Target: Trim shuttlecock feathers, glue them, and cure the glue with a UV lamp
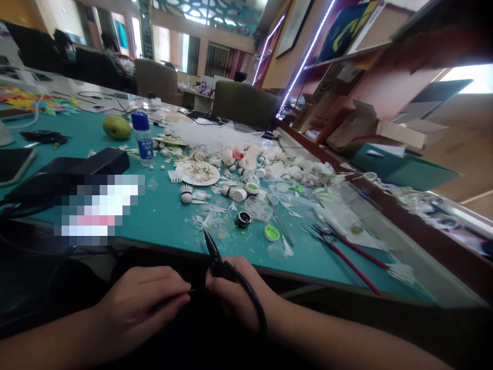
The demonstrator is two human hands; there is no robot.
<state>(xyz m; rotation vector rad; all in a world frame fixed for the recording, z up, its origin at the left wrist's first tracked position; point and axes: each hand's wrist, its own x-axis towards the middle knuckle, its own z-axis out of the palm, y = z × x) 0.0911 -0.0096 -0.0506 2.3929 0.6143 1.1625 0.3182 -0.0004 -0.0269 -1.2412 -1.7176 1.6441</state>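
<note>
My right hand [241,290] is closed around black pointed pliers [214,251], their tip up toward the table edge and one curved handle running over the back of the hand. Facing it, my left hand [148,295] has its fingers pinched together. A thin, short wire-like piece [193,291] sticks out from the left fingertips toward the right hand; its far end is lost in shadow. Both hands are held in front of the table's near edge, above the dark lap. Beyond the pliers' tip lie feather scraps [210,221] and a small black round jar [243,220].
The green table [169,226] bears many shuttlecocks [186,194], a white plate [210,177] of golden bits, a blue-capped bottle [143,141], a green fruit [116,127] and green-filled lids [271,233]. Red-handled tools [350,259] lie right. Chairs and people [111,51] are behind.
</note>
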